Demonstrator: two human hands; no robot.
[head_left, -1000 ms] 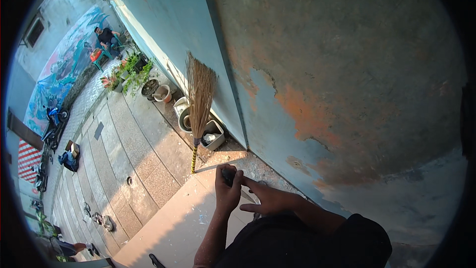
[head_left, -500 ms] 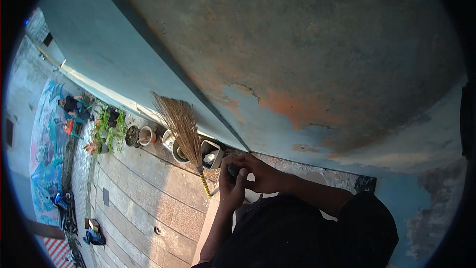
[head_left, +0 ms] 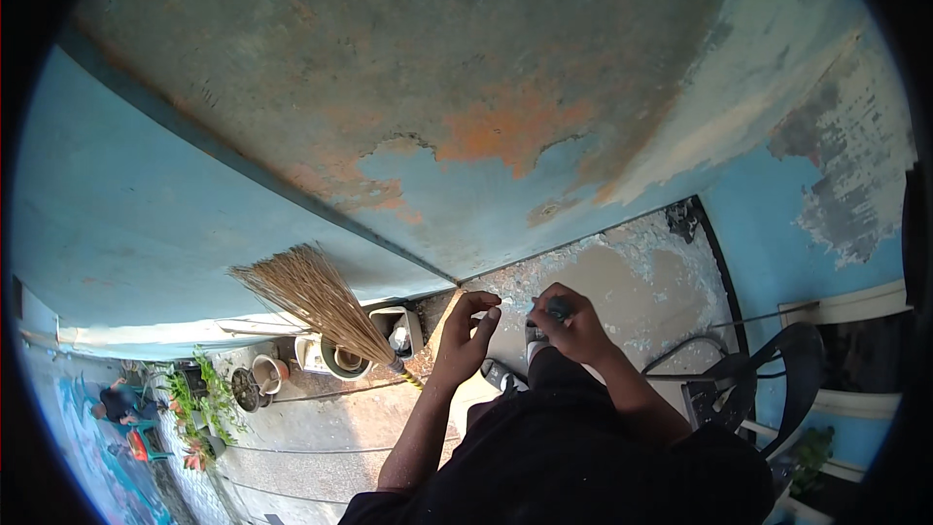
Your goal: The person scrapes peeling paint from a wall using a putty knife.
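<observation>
My right hand [head_left: 575, 329] is closed round a small dark object [head_left: 559, 308] with a rounded end, like a short handle. Most of it is hidden by the fingers, so its kind does not show. To the left, my left hand [head_left: 466, 338] hovers apart from it, fingers curved and thumb separate, with nothing between them. Both hands are in front of my body, above the floor at the foot of a blue wall [head_left: 408, 170] whose paint has peeled to grey and orange patches.
A stick broom [head_left: 316, 297] leans bristles-up at the left, beside a grey bin [head_left: 397, 331] and several pots. Pale flakes litter the floor patch [head_left: 622, 277]. A black chair [head_left: 748, 379] stands at the right. Far left, a person [head_left: 121, 403] sits near potted plants [head_left: 206, 408].
My hands were together around the dark object; now they are apart and the object is in the right hand. The view has swung right, bringing in the chair and more floor.
</observation>
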